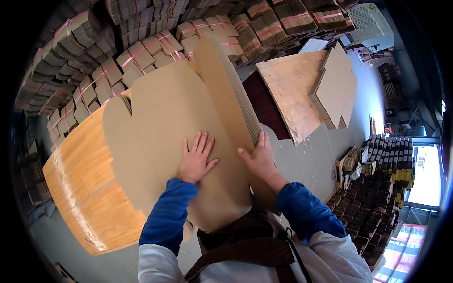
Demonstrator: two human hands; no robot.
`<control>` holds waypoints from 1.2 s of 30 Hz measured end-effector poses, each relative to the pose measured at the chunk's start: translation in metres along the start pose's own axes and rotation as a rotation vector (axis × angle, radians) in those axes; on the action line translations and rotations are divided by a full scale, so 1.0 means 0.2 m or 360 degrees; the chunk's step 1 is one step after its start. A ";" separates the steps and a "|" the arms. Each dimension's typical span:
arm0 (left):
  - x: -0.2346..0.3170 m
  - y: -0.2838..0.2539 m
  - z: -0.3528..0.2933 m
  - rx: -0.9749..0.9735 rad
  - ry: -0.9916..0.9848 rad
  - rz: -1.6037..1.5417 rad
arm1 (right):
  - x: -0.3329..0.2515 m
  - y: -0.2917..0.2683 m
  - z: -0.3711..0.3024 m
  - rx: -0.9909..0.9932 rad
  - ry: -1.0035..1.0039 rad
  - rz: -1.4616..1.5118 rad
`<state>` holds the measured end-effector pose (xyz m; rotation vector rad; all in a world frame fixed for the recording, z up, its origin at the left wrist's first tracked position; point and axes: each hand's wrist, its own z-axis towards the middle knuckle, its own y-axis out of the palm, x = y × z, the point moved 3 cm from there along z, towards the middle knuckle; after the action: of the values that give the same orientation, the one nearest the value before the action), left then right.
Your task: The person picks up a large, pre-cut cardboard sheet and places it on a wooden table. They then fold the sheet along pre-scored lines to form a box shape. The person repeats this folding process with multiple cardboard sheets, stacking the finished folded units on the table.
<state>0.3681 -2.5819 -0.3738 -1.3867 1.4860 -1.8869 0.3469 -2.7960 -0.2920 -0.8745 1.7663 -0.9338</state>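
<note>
Matte tan cardboard stack, w/ rounded flaps, creases & a raised, many-layered section at R, lies on 1 orange-brown wooden bench. Qty: 1 stack, sheets too tight to count. Person's bare L hand presses flat on top, fingers spread apart; bare R hand is at the layered edge, thumb apart from close-set fingers, can't tell if clamped. Beyond, at R: 1 brown wooden board w/ zigzag-edged tan cardboard, qty unclear.
</note>
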 end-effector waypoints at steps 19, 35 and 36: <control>-0.77 -0.30 -0.95 0.0987 -0.1745 0.0260 | 0.80 0.31 0.46 0.0104 0.0093 0.0273; -0.68 -0.09 -1.02 0.1122 -0.1712 -0.0993 | 0.72 0.17 0.60 -0.0115 0.0109 0.0137; -0.68 -0.08 -1.01 0.1105 -0.1714 -0.0954 | 0.74 0.17 0.63 -0.0131 0.0082 0.0190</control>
<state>0.2609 -2.3665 -0.4146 -2.0275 -0.0995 -1.2397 0.4108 -2.9356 -0.4162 -0.7935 1.8908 -0.8174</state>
